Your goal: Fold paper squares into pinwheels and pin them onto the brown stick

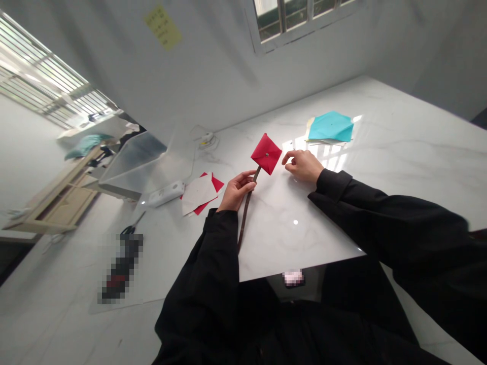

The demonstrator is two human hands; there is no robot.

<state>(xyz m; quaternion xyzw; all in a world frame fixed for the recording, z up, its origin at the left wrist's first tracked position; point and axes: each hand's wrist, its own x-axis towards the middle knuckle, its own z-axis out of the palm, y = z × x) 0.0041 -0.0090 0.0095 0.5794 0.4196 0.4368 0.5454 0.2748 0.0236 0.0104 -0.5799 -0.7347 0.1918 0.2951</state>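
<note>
My left hand (239,188) is closed around a thin brown stick (246,212), gripping it near the upper end. At the top of that stick sits a red folded-paper pinwheel (266,152), with a small fastener showing at its middle. Just right of the pinwheel hovers my right hand (303,165), its fingers loosely bent and a little apart; I see nothing in it. The hand does not appear to touch the paper. The stick's lower end passes behind my left sleeve.
Blue folded paper (332,126) lies on pale sheets at the back right of the white marbled table (411,152). Left of me are red and cream paper pieces (200,193), a white power strip (165,194), scissors (131,227) and a blurred-out dark item (122,271).
</note>
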